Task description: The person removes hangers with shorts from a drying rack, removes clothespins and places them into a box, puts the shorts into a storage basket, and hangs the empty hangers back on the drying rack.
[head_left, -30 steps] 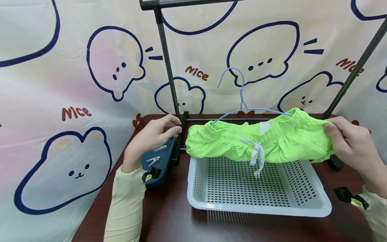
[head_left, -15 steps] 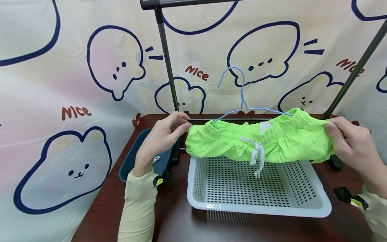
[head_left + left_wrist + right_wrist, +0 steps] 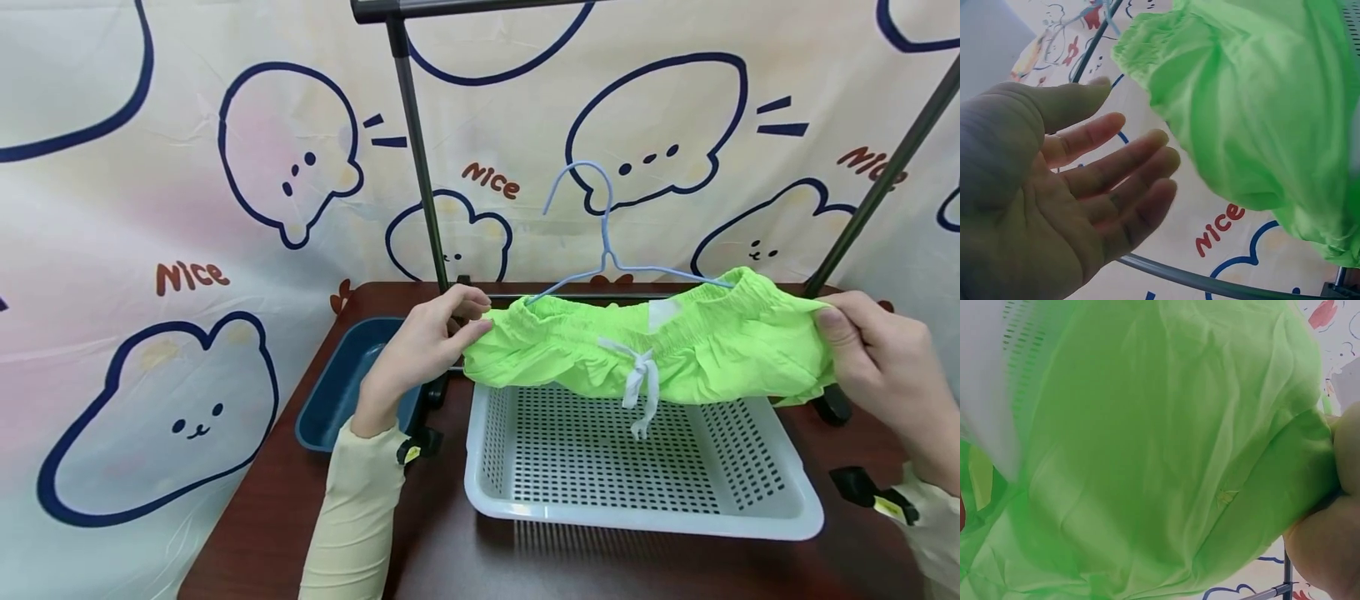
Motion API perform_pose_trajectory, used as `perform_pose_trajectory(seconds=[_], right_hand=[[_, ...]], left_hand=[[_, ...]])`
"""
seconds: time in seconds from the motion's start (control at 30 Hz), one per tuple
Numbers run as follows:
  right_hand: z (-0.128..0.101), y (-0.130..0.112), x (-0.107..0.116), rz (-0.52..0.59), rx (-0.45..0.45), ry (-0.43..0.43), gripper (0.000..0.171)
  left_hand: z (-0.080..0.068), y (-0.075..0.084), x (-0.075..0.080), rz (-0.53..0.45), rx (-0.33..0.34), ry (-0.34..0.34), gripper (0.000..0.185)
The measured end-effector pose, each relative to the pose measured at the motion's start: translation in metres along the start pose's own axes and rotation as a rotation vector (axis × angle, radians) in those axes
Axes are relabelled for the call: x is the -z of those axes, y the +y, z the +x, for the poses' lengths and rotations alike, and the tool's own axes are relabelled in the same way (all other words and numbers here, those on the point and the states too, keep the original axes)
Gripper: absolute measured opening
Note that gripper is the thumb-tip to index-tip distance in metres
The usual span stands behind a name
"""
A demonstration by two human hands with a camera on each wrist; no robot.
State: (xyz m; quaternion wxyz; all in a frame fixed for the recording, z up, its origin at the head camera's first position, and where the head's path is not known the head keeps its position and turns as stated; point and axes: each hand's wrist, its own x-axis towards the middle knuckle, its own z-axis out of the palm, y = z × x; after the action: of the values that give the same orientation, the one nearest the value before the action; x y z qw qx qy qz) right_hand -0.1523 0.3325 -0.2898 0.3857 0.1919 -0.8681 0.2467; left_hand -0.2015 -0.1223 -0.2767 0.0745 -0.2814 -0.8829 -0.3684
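Neon green shorts [image 3: 720, 358] with a gathered elastic waistband and a white drawstring bow hang over the basket. A light blue wire hanger [image 3: 606, 229] sits inside the waistband, its hook pointing up. At the right side of the shorts, my right hand [image 3: 892, 362] pinches the fabric between thumb and fingers. My left hand [image 3: 427, 346] is at the left end of the shorts, its fingers loosely spread. In the left wrist view a gap shows between those fingertips [image 3: 1163, 159] and the green cloth [image 3: 1254, 119].
Below the shorts stands a white perforated basket [image 3: 645, 518] on the dark wooden table [image 3: 255, 517]. A dark blue tray [image 3: 337, 379] lies left of it, partly hidden by my left forearm. A black rack's post [image 3: 422, 167] and top bar [image 3: 480, 7] rise behind, before a patterned curtain [image 3: 225, 208].
My left hand has moved right from over the tray to the left end of the shorts, uncovering more of the tray. The right hand, shorts and hanger have stayed nearly still.
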Motion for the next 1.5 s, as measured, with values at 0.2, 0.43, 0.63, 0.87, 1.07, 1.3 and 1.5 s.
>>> perform_pose_trajectory(seconds=[0.2, 0.43, 0.63, 0.87, 1.07, 1.3, 1.5], right_hand=[[0.0, -0.002, 0.001, -0.002, 0.0, -0.006, 0.022], [0.0, -0.002, 0.003, 0.005, 0.009, 0.003, 0.024], [0.001, -0.004, 0.003, -0.003, 0.043, 0.003, 0.024], [0.0, -0.003, 0.002, 0.004, 0.046, -0.002, 0.024], [0.0, -0.002, 0.001, 0.002, 0.039, -0.016, 0.023], [-0.001, -0.001, 0.0, 0.006, 0.006, -0.026, 0.023], [-0.001, -0.002, 0.001, 0.012, 0.029, -0.03, 0.022]], left_hand=[[-0.001, -0.004, -0.003, 0.017, 0.027, -0.025, 0.03], [0.001, -0.008, -0.005, 0.032, 0.059, -0.094, 0.03], [0.003, -0.01, -0.006, 0.065, 0.069, -0.137, 0.031], [0.003, -0.011, -0.009, 0.106, 0.023, -0.103, 0.014], [0.002, -0.01, -0.007, 0.097, 0.01, -0.092, 0.012], [0.002, -0.007, -0.006, 0.097, 0.0, -0.085, 0.013], [0.001, -0.002, -0.006, 0.097, -0.017, -0.07, 0.014]])
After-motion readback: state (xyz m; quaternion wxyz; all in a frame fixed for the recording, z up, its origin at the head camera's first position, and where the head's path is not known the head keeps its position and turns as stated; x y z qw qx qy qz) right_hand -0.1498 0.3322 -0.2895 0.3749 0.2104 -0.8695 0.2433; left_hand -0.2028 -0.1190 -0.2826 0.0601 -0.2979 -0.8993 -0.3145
